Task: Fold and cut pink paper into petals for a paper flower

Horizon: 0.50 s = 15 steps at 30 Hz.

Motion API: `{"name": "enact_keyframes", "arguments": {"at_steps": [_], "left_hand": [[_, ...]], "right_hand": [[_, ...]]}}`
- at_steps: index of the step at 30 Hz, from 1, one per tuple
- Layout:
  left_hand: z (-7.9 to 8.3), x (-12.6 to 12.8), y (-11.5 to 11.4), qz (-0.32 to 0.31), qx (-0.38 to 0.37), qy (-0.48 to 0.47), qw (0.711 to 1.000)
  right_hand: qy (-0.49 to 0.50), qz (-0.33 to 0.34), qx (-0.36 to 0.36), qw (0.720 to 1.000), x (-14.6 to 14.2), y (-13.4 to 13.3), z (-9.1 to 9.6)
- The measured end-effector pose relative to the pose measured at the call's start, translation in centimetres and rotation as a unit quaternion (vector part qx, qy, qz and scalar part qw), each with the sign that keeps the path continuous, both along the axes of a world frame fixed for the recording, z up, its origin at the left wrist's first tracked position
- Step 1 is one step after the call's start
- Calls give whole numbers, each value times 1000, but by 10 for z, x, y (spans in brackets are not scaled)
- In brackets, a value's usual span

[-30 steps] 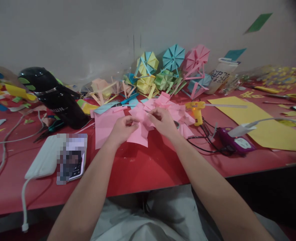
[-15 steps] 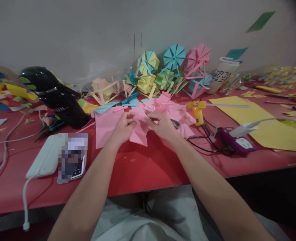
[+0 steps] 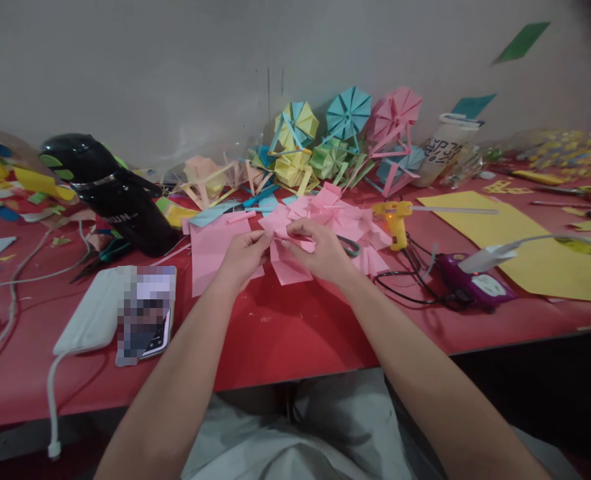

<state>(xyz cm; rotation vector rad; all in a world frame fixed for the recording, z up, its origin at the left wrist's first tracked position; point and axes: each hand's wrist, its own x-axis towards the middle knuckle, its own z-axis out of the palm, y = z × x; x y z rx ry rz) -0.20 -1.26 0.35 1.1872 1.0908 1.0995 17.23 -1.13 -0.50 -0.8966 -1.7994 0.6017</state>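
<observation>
Between my two hands is a small piece of folded pink paper [image 3: 289,267], its lower corner hanging toward me. My left hand [image 3: 245,257] pinches its left edge between thumb and fingertips. My right hand [image 3: 323,252] is curled at its right side, with the thumb and bent fingers on the paper. Under and behind the hands lies a pile of folded pink pieces [image 3: 338,213], which partly blends with the held one. A flat pink sheet [image 3: 210,257] lies beside my left hand. Scissors [image 3: 348,245] show a dark handle loop by my right hand.
A yellow glue gun [image 3: 395,220] stands right of the pile, its black cord near a purple power adapter [image 3: 475,280]. Yellow sheets [image 3: 540,253] lie beyond. To the left are a black bottle [image 3: 120,200], a phone [image 3: 148,313] and a white power bank [image 3: 93,310]. Paper lanterns [image 3: 348,113] line the wall.
The pink piece has turned and shifted slightly right between my hands. My left fingers have closed into a tighter pinch, and my right fingers have lifted and curled a little.
</observation>
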Motion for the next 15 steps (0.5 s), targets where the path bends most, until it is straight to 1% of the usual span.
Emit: {"name": "enact_keyframes", "arguments": {"at_steps": [4, 7, 11, 15], "left_hand": [[6, -1, -1, -15, -85, -82, 993], [8, -1, -1, -12, -117, -113, 987], [8, 2, -2, 0, -126, -123, 984], [6, 4, -1, 3, -100, -117, 988]], "right_hand": [[9, 2, 3, 1000, -1, -2, 1], [42, -2, 4, 999, -2, -3, 1], [54, 0, 7, 999, -2, -3, 1], [22, -5, 11, 1000, -2, -3, 1]]}}
